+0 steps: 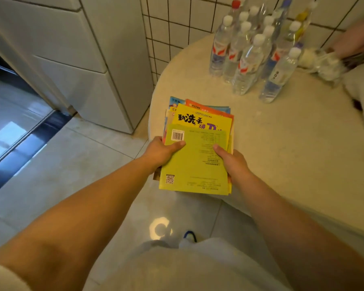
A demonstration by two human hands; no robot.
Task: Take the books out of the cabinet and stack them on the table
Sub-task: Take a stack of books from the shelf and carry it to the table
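While both forearms reach forward, the left hand [160,151] grips the books [195,150] at their nine o'clock edge, thumb pressed flat on the green cover. The right hand [232,161] clamps the three o'clock edge likewise. Fanned out, the books hang over the table [292,133] rim, bottles [252,51] standing at one o'clock.
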